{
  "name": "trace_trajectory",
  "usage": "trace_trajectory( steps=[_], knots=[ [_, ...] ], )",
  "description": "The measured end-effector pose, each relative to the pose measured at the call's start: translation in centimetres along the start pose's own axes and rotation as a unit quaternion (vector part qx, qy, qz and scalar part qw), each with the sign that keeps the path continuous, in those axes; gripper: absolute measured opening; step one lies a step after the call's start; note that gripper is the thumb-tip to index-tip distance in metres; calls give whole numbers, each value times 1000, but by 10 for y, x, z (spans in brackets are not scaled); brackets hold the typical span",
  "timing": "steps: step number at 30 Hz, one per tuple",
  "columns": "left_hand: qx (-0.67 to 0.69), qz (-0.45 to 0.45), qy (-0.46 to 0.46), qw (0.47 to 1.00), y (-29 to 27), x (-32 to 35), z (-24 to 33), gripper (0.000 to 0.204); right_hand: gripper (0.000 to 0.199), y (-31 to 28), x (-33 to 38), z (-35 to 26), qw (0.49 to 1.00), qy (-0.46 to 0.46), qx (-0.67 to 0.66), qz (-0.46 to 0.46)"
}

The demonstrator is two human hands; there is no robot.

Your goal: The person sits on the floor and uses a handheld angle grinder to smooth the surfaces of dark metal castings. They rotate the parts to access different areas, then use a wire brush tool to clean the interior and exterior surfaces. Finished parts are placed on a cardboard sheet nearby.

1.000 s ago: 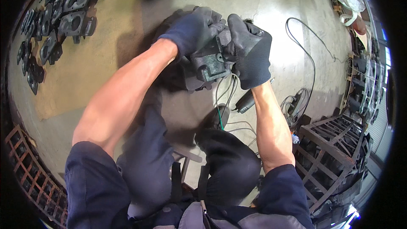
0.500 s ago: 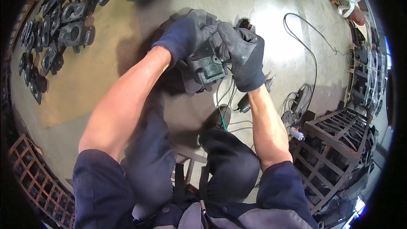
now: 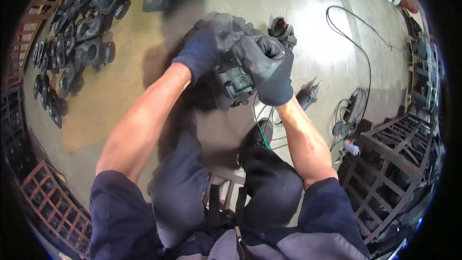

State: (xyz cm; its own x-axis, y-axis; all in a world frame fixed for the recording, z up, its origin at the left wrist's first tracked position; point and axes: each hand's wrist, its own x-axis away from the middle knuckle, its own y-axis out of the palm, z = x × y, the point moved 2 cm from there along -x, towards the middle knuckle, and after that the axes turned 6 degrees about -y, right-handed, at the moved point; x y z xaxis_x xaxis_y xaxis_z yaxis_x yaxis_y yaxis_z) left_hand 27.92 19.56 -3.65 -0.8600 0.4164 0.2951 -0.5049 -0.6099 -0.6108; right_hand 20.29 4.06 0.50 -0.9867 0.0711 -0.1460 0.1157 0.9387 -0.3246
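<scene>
A dark grey metal casting [image 3: 237, 79] with a boxy, recessed end is raised in front of my knees. Gripping its far left side is my left hand [image 3: 207, 48], in a dark blue and grey glove. My right hand [image 3: 267, 67], gloved alike, is closed with its fingers curled against the casting's upper right side. Whatever lies inside those curled fingers is hidden. More dark metal sits beneath and behind the casting, mostly covered by my left hand and the shadow.
Many similar castings [image 3: 89, 53] stand on the floor at the far left. Right of my hands lie a power tool with a round wire brush [image 3: 277, 28] and a grinder [image 3: 308, 95]. A black cable [image 3: 368, 77], a spray can [image 3: 352, 148] and a metal cage [image 3: 390, 163] are farther right.
My right hand has shifted slightly left and down along the casting. The view has moved a little, uncovering more of the wire-brush tool and the grinder. My left hand keeps its hold.
</scene>
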Motion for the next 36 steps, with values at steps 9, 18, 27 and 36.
trace_trajectory(
  steps=[9, 18, 27, 36],
  knots=[
    [73, -10, 9, 997, 10, -1, -20, 44, 11, -9, -3, 2, 990, 62, -64, -106],
    [41, 4, 42, 998, 6, -3, -11, 33, 18, -11, 3, -13, 980, -104, 131, -112],
    [-32, 17, 84, 996, 18, 1, -36, 36, 28, -10, -6, -6, 988, -97, 55, -103],
    [51, -69, 91, 992, 2, 3, -13, 39, 17, -7, 0, -20, 983, -11, -67, -171]
  ],
)
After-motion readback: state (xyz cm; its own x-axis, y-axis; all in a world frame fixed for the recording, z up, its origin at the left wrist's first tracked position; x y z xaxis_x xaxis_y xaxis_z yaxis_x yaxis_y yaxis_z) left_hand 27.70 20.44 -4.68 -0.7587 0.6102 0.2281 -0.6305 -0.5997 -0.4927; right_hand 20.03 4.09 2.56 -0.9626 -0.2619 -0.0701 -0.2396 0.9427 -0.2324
